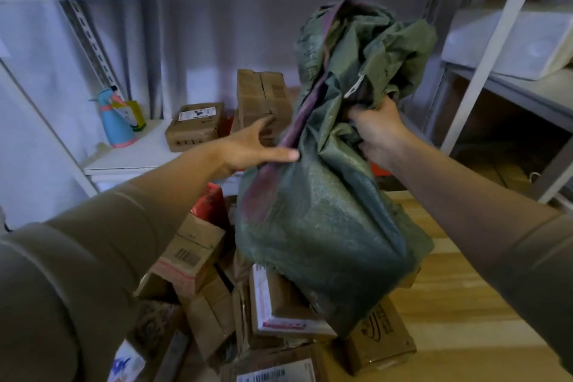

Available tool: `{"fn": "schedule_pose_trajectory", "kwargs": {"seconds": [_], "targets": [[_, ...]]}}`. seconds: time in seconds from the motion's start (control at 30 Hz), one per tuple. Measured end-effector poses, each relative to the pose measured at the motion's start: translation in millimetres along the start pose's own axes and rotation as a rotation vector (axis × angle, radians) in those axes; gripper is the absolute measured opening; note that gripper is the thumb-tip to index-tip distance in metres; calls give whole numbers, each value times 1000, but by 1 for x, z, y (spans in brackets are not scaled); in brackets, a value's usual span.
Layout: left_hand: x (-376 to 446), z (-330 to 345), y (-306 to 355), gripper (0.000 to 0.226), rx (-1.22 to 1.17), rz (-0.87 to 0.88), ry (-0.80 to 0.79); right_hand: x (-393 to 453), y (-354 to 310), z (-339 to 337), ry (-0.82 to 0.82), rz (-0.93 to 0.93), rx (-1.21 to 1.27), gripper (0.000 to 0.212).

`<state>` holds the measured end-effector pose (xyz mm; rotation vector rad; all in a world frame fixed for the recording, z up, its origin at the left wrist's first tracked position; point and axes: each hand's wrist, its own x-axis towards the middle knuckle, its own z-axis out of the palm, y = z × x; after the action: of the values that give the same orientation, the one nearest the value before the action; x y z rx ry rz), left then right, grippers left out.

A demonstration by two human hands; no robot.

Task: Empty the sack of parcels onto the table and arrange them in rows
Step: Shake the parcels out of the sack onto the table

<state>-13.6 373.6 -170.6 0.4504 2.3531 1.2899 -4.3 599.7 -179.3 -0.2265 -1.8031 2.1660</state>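
Green sack [322, 220] hanging upright over heaped parcels [279, 310], long axis twelve-to-six; right hand [376, 133] gripping bunched neck, left hand [248, 149] reaching open-fingered from nine o'clock.

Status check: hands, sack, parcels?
Right hand grips sack, held aloft. Left hand open, fingers against its side. Parcels heaped below, unsorted.

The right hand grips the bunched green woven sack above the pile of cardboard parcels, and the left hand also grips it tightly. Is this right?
Not quite. In the head view the left hand is open, straight fingers touching the green woven sack; only the right hand grips it, above the cardboard parcels.
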Motion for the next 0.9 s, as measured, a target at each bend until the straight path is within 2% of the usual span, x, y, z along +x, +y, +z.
{"fn": "schedule_pose_trajectory", "kwargs": {"seconds": [0.13, 0.2, 0.33, 0.4, 0.5, 0.67, 0.77, 0.9], "targets": [[-2, 14, -31, 134, 140, -81, -59, 0, -15, 1, 22, 2, 79, 46], [0, 24, -38, 123, 143, -106, -24, -1, -20, 6, 7, 6, 90, 47], [8, 30, -41, 46, 91, -46, 229, -2, -30, 14, 5, -10, 76, 46], [8, 25, -36, 30, 55, -22, 290, 1, -37, 14, 29, -14, 74, 46], [6, 20, -30, 13, 60, 2, 333, 5, -37, 14, 62, -10, 86, 57], [1, 16, -33, 19, 204, 33, 341, 3, -31, 19, 44, -1, 87, 68], [0, 15, -34, 26, 240, 27, 375, 1, -31, 20, 44, -9, 83, 67], [-2, 18, -32, 36, 113, -20, 338, 0, -29, 15, 54, 4, 78, 69]]}}
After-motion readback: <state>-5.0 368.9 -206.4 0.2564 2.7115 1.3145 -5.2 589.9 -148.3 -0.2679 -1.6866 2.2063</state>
